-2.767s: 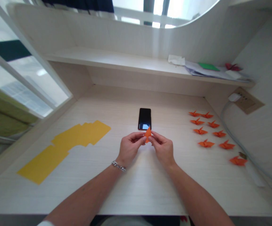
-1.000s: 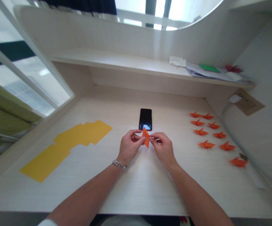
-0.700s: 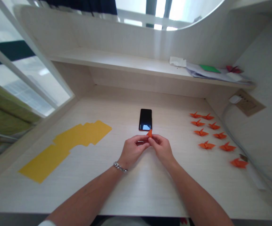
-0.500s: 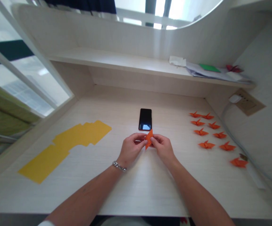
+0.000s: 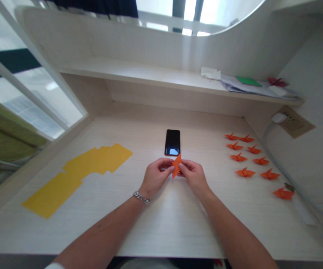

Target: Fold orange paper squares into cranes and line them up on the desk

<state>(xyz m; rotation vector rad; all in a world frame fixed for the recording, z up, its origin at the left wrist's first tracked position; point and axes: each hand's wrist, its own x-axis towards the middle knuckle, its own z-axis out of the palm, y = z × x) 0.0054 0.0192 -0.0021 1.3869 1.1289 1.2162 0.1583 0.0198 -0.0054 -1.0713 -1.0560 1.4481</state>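
Observation:
A small folded orange paper is pinched between both hands just above the pale wooden desk. My left hand, with a metal bracelet at the wrist, grips the paper's left side with closed fingers. On the paper's right side, the fingertips of my right hand are closed on it. A black phone lies flat just beyond the hands.
Several finished orange paper cranes stand in rows at the right. Yellow paper sheets fan across the left of the desk. A shelf above holds papers. A cable runs down from a wall socket.
The orange paper has been turned and refolded between the fingers, from a narrow upright point to a squat tilted shape. Both hands have stayed in the same spot in front of the phone.

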